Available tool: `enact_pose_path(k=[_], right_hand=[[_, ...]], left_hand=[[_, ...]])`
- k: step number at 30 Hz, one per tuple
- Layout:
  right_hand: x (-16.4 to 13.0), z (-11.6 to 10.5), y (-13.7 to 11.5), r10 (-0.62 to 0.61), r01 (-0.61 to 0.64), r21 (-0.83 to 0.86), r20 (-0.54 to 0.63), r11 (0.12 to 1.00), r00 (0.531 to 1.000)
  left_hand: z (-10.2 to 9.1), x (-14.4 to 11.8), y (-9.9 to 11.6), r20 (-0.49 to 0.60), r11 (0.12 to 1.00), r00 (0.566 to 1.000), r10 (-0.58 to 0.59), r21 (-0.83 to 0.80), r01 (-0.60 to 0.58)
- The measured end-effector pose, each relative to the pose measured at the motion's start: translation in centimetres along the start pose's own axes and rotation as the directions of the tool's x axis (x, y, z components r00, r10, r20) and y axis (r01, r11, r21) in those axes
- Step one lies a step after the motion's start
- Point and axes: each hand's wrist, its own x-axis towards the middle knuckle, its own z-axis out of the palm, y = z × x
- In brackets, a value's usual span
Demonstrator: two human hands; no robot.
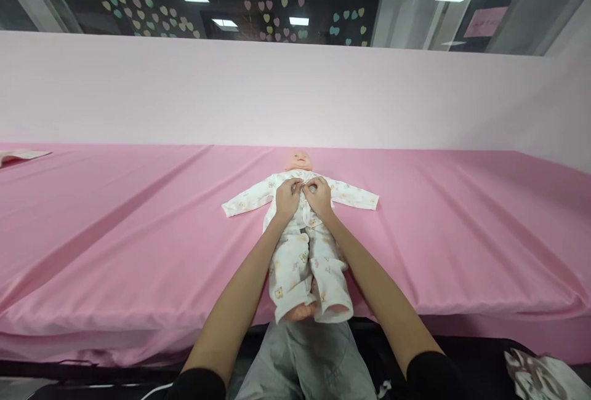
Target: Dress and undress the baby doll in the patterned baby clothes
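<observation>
A baby doll (299,160) lies on its back on the pink sheet (138,228), head away from me, feet at the near edge. It wears a white printed sleepsuit (295,264) with both sleeves spread sideways. My left hand (287,198) and my right hand (318,196) rest side by side on the doll's chest. Their fingers pinch the front opening of the sleepsuit just below the neck. One bare foot (300,312) shows out of the left trouser leg.
A pale pink wall (295,92) runs along the far side of the bed. A folded cloth (21,156) lies at the far left edge. Crumpled pale fabric (540,375) sits low at the right, off the bed. My grey trousers (309,363) are below the doll.
</observation>
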Motion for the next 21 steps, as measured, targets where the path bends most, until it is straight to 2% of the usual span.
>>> enact_pose_path(k=[7,11,15,21], right_hand=[[0.0,-0.3,-0.1,0.048,-0.047,0.071,-0.026,0.996,0.998],[-0.1,-0.5,0.1,0.02,-0.018,0.118,-0.014,0.993,1.0],[-0.7,-0.9,0.1,-0.009,0.005,0.086,0.046,0.996,0.999],[-2.7,-2.5,-0.9,-0.113,0.115,-0.002,0.175,0.993,0.978]], left_hand=[[-0.3,-0.2,0.4,0.01,0.999,1.0,-0.006,-0.032,0.007],[-0.5,-0.3,0.6,0.068,0.999,0.998,-0.001,-0.05,0.005],[-0.9,-0.7,0.8,0.106,0.996,0.994,-0.001,-0.084,0.01],[-2.2,-1.9,1.1,0.093,0.986,0.986,-0.136,-0.088,0.144]])
